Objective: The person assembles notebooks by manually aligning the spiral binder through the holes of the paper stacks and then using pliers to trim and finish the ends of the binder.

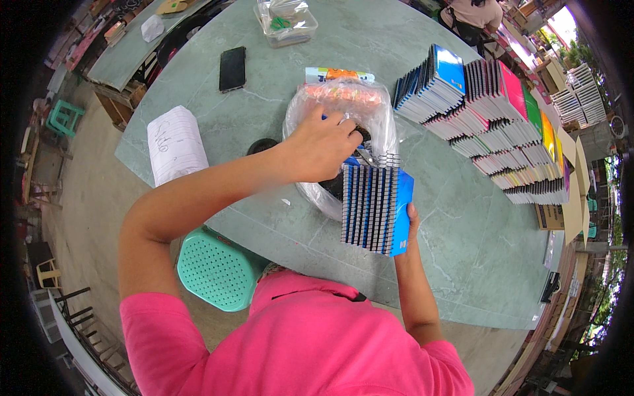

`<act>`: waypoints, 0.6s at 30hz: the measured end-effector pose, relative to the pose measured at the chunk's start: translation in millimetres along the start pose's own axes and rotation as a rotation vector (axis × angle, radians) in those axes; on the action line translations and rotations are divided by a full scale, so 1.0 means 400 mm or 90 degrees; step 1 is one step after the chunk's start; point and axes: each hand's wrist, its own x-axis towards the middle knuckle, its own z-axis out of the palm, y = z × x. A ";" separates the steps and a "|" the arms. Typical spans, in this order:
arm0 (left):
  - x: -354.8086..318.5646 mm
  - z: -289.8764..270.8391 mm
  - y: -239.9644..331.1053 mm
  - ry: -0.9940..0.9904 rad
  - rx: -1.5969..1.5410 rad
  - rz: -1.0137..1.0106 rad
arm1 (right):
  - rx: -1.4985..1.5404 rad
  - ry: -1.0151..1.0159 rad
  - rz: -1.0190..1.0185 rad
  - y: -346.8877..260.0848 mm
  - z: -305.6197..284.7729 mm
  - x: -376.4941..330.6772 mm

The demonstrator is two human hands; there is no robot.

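My right hand (412,228) grips a stack of spiral-bound notebooks (373,208) by its right side. The outermost cover is blue, and the black wire spines face up toward me. Just above the stack, my left hand (323,146) is closed around a blue-handled tool (352,160); my fingers hide most of it, so its exact kind is unclear. Loose wire coils (388,160) show at the stack's upper edge. Beneath my left hand lies a clear plastic bag (300,109), with dark contents partly covered by my hand and the notebooks.
Tall piles of spiral notebooks (495,125) stand at the right of the table (264,218). A black phone (232,68), a clear plastic box (290,30) and a lined paper sheet (177,145) lie farther left. A turquoise stool (218,269) is by the near edge. Another person (475,16) sits beyond.
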 end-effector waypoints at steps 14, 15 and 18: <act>0.000 0.022 -0.005 -0.068 0.000 -0.024 | -0.018 0.015 -0.013 0.006 -0.005 -0.001; 0.004 0.008 -0.004 -0.049 0.003 -0.023 | -0.016 0.013 -0.013 0.005 -0.003 -0.001; 0.012 -0.007 0.003 -0.044 -0.007 -0.019 | -0.002 0.005 0.005 0.004 -0.015 0.000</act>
